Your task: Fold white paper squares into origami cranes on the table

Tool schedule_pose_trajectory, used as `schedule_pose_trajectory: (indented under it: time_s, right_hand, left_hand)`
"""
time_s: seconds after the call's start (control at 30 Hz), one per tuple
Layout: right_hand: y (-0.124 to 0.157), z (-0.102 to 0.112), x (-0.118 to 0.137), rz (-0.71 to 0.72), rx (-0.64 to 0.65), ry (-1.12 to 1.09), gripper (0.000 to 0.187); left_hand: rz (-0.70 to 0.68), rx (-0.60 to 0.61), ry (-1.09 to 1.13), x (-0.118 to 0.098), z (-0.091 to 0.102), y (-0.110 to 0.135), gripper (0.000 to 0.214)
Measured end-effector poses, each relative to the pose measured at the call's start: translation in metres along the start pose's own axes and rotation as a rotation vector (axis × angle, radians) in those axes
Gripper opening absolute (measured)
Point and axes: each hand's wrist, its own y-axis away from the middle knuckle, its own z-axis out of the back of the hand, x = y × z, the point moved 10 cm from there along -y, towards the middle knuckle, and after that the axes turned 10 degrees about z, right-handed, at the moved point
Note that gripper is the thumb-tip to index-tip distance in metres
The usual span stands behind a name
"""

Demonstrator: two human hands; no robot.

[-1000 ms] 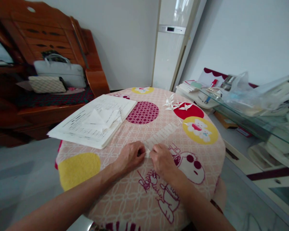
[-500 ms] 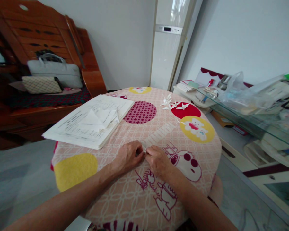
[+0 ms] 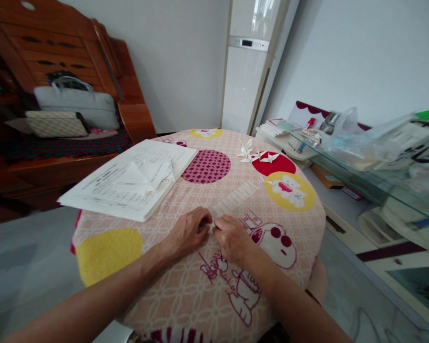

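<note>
My left hand [image 3: 192, 227] and my right hand [image 3: 232, 238] meet over the middle of the table, fingertips almost touching. Both are closed, their fingers pinching a small piece of white paper [image 3: 213, 224], most of it covered by the fingers. Just beyond the fingertips lies a pale, see-through strip with light bars [image 3: 236, 198], which looks like a ruler. Farther off, several folded white paper cranes [image 3: 252, 153] stand in a group near the red dot of the cloth. To the left, folded and cut white paper pieces [image 3: 137, 177] rest on a stack of printed sheets [image 3: 103, 195].
A pink patterned tablecloth [image 3: 178, 290] covers the round table. On the right, a glass-topped stand [image 3: 368, 178] carries plastic bags and papers. A wooden bench [image 3: 136, 121] with a grey bag [image 3: 78, 105] stands at the left; a tall white cabinet unit [image 3: 243, 81] is behind.
The view has shifted slightly. Both hands stay together at nearly the same spot on the table, with only small finger movement around the paper.
</note>
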Motion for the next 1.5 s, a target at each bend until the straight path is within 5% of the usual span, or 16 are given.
schedule_pose_trajectory:
  time_s: [0.73, 1.1, 1.5]
  right_hand:
    - [0.0, 0.005, 0.002, -0.015, -0.029, 0.015, 0.02]
    - [-0.001, 0.001, 0.0, -0.029, -0.004, -0.03, 0.017]
    - [0.001, 0.001, -0.002, -0.015, 0.001, -0.028, 0.017]
  left_hand:
    - [-0.077, -0.002, 0.02, -0.006, 0.002, 0.002, 0.023]
    - [-0.28, -0.031, -0.283, -0.027, -0.004, 0.026, 0.017]
    - [-0.32, -0.017, -0.252, -0.021, -0.002, 0.045, 0.02]
